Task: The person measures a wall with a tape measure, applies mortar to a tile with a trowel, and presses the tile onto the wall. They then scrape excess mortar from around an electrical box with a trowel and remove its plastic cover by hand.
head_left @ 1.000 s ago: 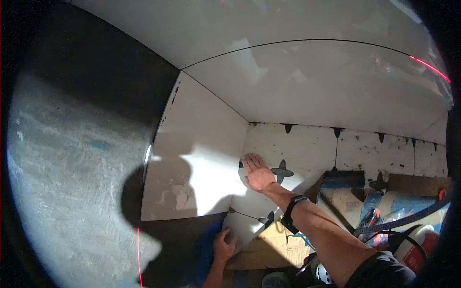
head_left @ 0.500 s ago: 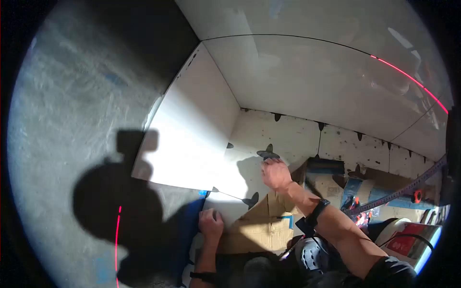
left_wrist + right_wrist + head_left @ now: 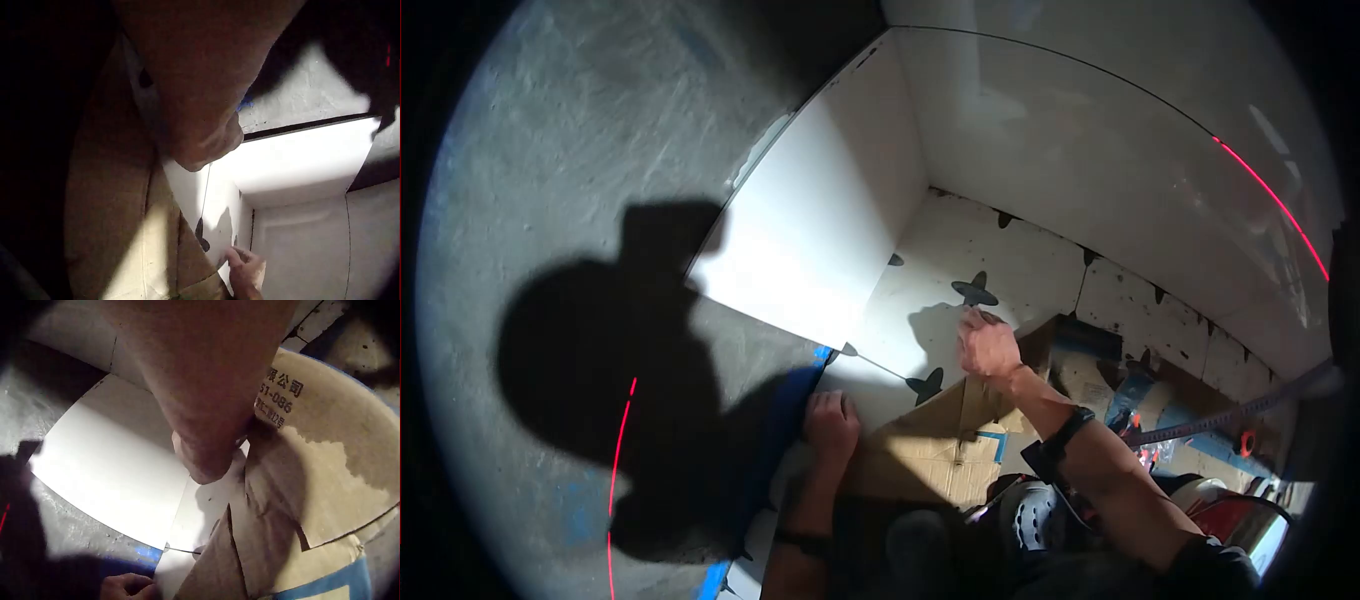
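My right hand [image 3: 990, 345] hovers close over the white floor tiles [image 3: 940, 235], beside a dark cross-shaped mark [image 3: 975, 290] at a tile joint. Its fingers are curled in. In the left wrist view the thumb and forefinger of the right hand [image 3: 247, 270] come together, with no object showing between them. The left hand [image 3: 832, 425] rests loosely curled at the tiled floor's left edge, near blue tape [image 3: 824, 356]. A low white panel [image 3: 800, 235] rises to the left of the tiles. In the right wrist view the forearm hides much of the right hand.
Cardboard sheets [image 3: 945, 455] cover the near floor, with taped cardboard [image 3: 1090, 365] to the right. A purple strap-like band [image 3: 1210, 416] crosses the right side. A red and white bucket [image 3: 1220, 505] stands near my right arm. Red laser lines cross the wall and the grey concrete [image 3: 580, 200].
The right hand has come off the tiles by the panel, where it lay flat, and moved nearer with fingers curled in. The left hand stays at the edge. The head view has turned.
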A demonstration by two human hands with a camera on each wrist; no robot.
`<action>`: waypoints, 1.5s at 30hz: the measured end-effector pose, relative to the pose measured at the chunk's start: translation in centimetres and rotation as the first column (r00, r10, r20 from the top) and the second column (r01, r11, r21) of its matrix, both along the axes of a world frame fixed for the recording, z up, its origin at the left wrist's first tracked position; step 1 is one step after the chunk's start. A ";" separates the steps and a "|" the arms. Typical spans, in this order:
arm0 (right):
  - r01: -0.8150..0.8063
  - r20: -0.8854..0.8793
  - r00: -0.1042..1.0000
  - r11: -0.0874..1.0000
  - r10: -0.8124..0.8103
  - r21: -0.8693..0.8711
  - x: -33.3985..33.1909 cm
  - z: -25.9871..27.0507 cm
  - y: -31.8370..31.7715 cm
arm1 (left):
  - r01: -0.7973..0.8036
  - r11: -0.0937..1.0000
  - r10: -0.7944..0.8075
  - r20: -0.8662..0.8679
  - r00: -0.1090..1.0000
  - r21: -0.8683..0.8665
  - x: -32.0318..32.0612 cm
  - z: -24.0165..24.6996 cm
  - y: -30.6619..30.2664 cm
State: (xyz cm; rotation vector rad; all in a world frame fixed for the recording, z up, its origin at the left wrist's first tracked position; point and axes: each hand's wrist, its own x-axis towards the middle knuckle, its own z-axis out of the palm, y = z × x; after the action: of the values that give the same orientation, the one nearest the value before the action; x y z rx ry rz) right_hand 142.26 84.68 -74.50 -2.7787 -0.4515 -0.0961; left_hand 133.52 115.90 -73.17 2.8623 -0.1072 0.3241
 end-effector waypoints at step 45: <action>0.728 -0.720 0.685 -0.125 0.114 0.674 3.7 -1.5 -7.3 | -0.668 -0.023 -0.025 -0.667 0.744 -0.744 3.7 0.6 0.5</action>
State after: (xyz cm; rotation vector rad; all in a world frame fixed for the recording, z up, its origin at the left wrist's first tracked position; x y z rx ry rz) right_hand 145.98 77.33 -76.03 -1.0903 0.4952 0.2515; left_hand 137.20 116.44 -72.53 1.3028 0.7228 -0.2760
